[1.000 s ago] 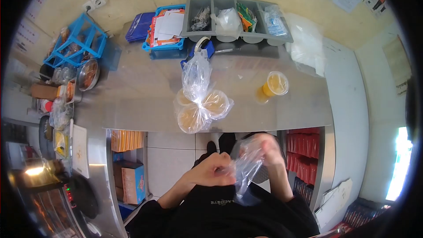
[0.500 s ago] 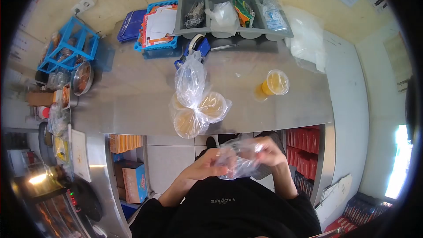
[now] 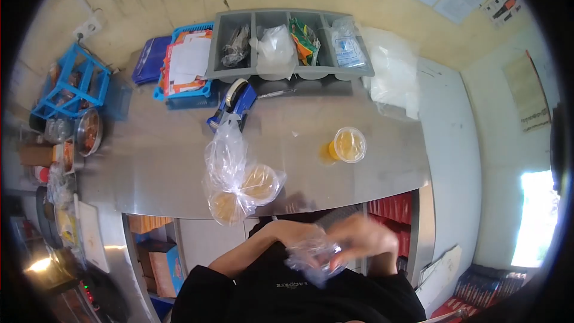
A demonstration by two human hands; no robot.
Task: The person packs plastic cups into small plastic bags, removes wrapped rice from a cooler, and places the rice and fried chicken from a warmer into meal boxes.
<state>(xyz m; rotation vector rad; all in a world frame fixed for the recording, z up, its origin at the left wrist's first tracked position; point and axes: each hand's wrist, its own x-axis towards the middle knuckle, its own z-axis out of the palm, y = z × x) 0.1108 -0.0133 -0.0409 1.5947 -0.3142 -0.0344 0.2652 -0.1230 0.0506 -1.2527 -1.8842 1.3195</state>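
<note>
In front of my black shirt, a crumpled clear plastic bag [image 3: 315, 263] is bunched between my two hands. My left hand [image 3: 297, 233] has its fingers closed on the bag from the left. From the right, my right hand [image 3: 366, 236], blurred by motion, pinches the bag's edge between thumb and fingers. On the counter just beyond stands a knotted clear bag [image 3: 227, 152] with lidded tubs of something yellowish-brown [image 3: 258, 184] inside. Farther right, a lidded clear cup of orange-yellow liquid [image 3: 349, 145] sits alone.
A blue tape dispenser [image 3: 236, 103] lies behind the knotted bag on the steel counter [image 3: 149, 161]. Along the wall are a grey compartment tray [image 3: 284, 72], a blue basket of papers [image 3: 185, 66] and a stack of white plastic bags [image 3: 391, 72]. Red packs [image 3: 391, 215] fill a shelf below.
My hands have drawn closer together, and the plastic bag is now more crumpled and nearer my shirt. The view has tilted up, so the counter sits lower and farther left in it.
</note>
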